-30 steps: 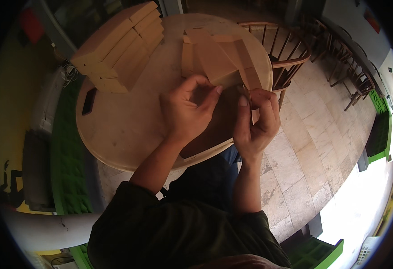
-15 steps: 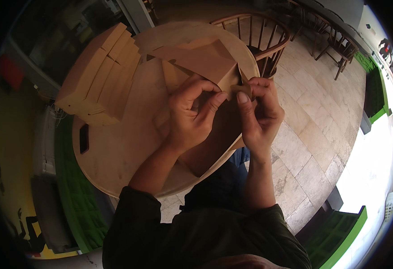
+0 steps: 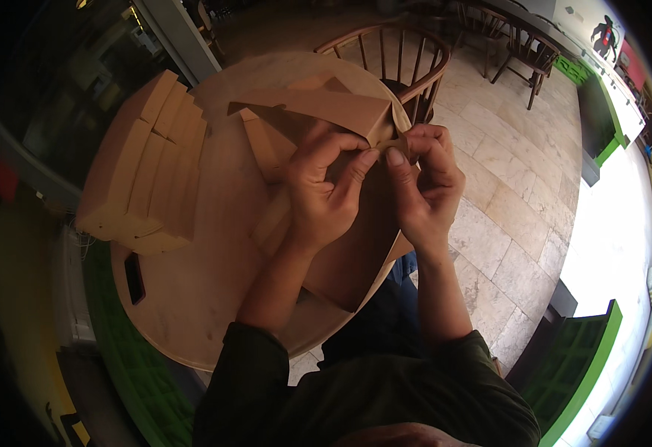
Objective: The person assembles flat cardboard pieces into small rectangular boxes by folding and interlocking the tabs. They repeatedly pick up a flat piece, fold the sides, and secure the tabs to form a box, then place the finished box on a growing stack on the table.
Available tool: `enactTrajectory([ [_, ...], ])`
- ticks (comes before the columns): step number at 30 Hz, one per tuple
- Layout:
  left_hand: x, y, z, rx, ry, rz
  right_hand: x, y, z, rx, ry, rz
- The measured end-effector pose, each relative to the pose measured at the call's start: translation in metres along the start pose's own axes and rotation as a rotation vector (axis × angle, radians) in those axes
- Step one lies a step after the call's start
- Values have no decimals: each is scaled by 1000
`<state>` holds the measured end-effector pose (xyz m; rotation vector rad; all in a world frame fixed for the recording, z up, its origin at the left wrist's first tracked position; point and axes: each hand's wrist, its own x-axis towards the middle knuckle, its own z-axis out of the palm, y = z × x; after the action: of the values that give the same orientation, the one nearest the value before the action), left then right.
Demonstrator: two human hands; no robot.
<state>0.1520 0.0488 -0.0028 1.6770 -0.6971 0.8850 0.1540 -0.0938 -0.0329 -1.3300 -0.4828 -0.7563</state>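
Observation:
A partly folded brown cardboard box [image 3: 337, 110] is tilted over the round table, with its flaps and panels spread around it. My left hand [image 3: 327, 190] pinches a corner of it between thumb and bent fingers. Close by, my right hand [image 3: 428, 186] grips a small tab at the same corner, thumb facing me. The two thumbs almost meet there. Below the hands, a wide brown panel [image 3: 352, 257] slopes down toward the table's near edge. My fingers cover part of the corner, so how the tab sits is hidden.
A stack of folded cardboard boxes [image 3: 143, 171] stands at the table's left. Near the left rim of the round table [image 3: 192, 298] lies a dark phone [image 3: 134, 278]. A wooden chair [image 3: 393, 56] is at the far side. Green-edged planters [image 3: 575, 372] stand on the right.
The view has shifted, so the stack and phone appear lower. The box's top panel looks more tilted. Both hands keep hold of the corner, and the thumbs are slightly closer together.

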Motion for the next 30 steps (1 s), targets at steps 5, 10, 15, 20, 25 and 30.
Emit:
enactTrajectory([
  [5, 6, -4, -13, -15, -39, -12, 4, 5, 9, 2, 29, -32],
  [10, 10, -8, -21, -39, -75, 9, -3, 6, 24, 121, 135, 17],
  [15, 10, -12, -27, -62, -74, 32, -4, 5, 30, 28, 113, -37],
  [20, 6, -18, -27, -124, -90, 24, -12, 5, 35, 28, 181, -56],
  [25, 1, -19, -25, -170, -110, 39, -20, 5, 32, 68, 170, -86],
  [30, 0, -20, -26, -180, -143, 101, -25, 2, 29, -24, 178, -102],
])
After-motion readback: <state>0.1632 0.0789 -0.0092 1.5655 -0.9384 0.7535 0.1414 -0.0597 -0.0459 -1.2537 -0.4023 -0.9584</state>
